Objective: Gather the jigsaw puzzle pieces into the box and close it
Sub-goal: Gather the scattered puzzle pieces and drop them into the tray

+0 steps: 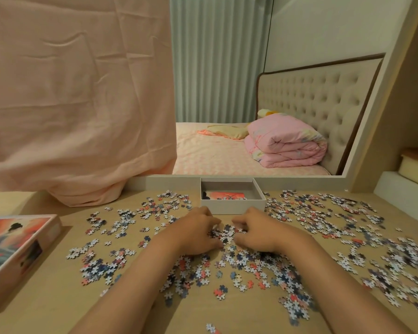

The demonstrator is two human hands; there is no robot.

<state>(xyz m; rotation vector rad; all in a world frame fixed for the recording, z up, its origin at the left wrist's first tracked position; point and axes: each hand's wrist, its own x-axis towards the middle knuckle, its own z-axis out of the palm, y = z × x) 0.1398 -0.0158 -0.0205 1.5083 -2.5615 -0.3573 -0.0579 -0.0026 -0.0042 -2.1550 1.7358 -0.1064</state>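
Note:
Several small jigsaw pieces lie scattered across the light wooden table. An open white box stands at the table's far middle, with a pink picture card in its bottom. The box lid, printed with the puzzle picture, lies at the left. My left hand and my right hand rest side by side on the table just in front of the box. Their curled fingers cup a small heap of pieces between them.
A pink cloth hangs down onto the table's far left. Behind the box stands a large mirror that shows a bed and a folded pink quilt. A white ledge sits at the far right.

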